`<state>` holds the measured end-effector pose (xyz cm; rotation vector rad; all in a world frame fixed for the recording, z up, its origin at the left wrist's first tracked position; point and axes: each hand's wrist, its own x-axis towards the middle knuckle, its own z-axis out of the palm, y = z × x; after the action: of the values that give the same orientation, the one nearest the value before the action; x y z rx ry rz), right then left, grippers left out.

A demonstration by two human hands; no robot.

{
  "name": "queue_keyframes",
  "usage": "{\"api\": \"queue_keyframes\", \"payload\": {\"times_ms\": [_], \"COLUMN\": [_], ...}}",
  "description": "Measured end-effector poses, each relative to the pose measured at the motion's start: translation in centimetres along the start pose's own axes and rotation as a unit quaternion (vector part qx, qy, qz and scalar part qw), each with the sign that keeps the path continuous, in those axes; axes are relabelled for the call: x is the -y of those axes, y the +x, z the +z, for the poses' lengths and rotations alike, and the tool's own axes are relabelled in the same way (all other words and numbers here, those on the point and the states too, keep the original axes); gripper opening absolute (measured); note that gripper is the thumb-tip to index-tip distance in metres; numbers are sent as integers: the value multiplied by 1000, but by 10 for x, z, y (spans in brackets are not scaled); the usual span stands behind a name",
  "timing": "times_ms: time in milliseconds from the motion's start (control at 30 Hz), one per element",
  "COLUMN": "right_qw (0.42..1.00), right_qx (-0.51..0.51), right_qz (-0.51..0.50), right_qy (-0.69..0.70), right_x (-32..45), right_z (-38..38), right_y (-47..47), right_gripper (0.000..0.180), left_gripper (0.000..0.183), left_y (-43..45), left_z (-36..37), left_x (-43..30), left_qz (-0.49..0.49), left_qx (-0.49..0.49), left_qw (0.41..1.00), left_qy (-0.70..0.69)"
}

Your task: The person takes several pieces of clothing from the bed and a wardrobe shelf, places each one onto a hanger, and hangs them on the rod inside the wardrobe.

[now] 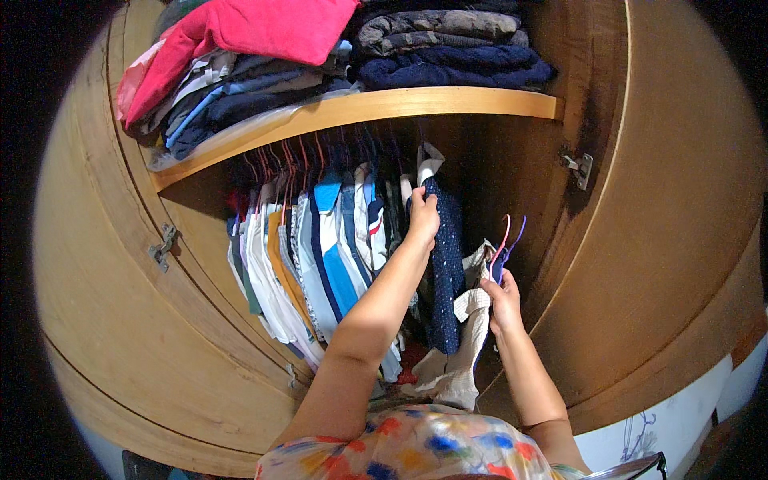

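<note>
My left hand [425, 217] reaches up to the rail and grips a navy patterned shirt [447, 264] near its shoulder, just under a light collar. That shirt hangs at the right end of the row. Lower and to the right, my right hand [505, 300] is closed around the necks of a pink plastic hanger [499, 249] and a purple plastic hanger [516, 245], whose hooks point up, free of the rail. A cream checked shirt [477, 318] hangs from that hand, its lower part bunched near my body. Something dark blue is partly hidden behind it.
Several shirts [336, 258] hang closely packed to the left. Above them runs a wooden shelf [420, 102] with folded clothes [450, 63] and a red cloth [282, 30]. Open wardrobe doors flank me, the left door [120, 288] and the right door [660, 240], with metal hinges [581, 170].
</note>
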<state>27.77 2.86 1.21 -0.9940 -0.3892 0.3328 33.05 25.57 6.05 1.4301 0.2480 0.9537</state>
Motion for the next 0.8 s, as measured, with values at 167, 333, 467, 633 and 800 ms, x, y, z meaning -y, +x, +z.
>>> {"api": "queue_keyframes", "payload": {"times_ms": [167,333,467,633,800], "right_qw": [999,999,998,997,996], "right_qx": [15,16,25,37,41], "right_qz": [39,50,62,70,77], "right_qy": [-6,12,16,7,13], "right_x": [-7,-21,-31,-26,-19], "right_z": [0,-11,-8,-6,-9], "right_y": [17,33,37,35,34], "right_gripper": [24,27,24,26,26], "left_gripper": [48,57,46,36,24], "left_y": [-5,-37,-12,27,34], "left_z": [-17,-7,6,-9,-39], "left_x": [14,-59,-72,-49,-48], "left_qz": [-12,285,291,196,201], "left_qx": [23,-14,10,73,-33], "left_qw": [999,843,777,724,759], "left_qy": [43,456,559,658,618]}}
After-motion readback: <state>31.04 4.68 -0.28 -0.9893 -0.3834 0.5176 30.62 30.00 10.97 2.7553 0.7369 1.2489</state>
